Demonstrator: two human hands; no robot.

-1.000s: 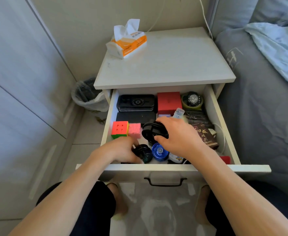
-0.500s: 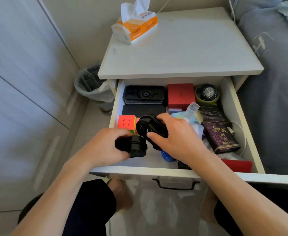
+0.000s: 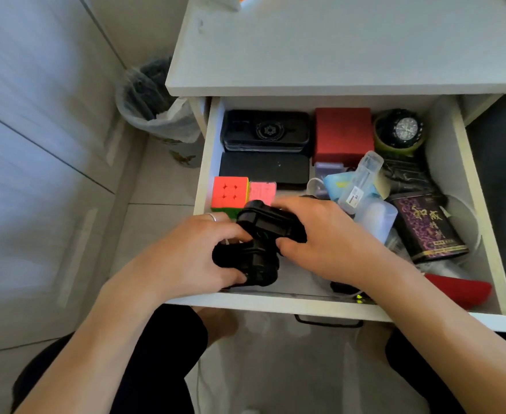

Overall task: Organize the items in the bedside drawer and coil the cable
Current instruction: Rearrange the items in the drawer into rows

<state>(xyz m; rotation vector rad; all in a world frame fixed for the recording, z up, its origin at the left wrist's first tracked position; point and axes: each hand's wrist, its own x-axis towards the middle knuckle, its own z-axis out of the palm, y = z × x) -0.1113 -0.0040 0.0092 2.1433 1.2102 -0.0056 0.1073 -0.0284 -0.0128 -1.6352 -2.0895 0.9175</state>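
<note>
White nightstand (image 3: 335,49), top filling the upper frame; its drawer (image 3: 206,162) pulled out toward the person. Lined waste bin (image 3: 153,100) on the floor, left of the nightstand.

Drawer contents, largest first. Back-left corner: black case (image 3: 265,131) with a round emblem, lying flat; a second flat black case (image 3: 265,170) just in front of it. Back centre: red box (image 3: 343,134), touching the first case's right end. Right side: dark purple box (image 3: 428,227) with gold characters, lying tilted near the right wall. Back-right corner: black watch (image 3: 401,130) sitting on a yellow-green roll. Centre: clear plastic tube (image 3: 360,180) leaning over pale blue packets. Left wall: orange-faced puzzle cube (image 3: 230,193), with a pink cube (image 3: 262,191) touching its right side. Front-right corner: red object (image 3: 461,289), partly hidden by the forearm.

Hands, both over the drawer's front-left area. Left hand (image 3: 195,258), ring on one finger, fingers and thumb curled round a black cylindrical object (image 3: 251,261), just above the front edge. Right hand (image 3: 323,234) grips a second black object (image 3: 271,224), thumb below and fingers over the top. The two black pieces touch, upper one resting against the lower.

Cable: only a thin white strand (image 3: 474,222) curving along the right wall, mostly hidden under other items; cannot tell whether coiled.
</note>
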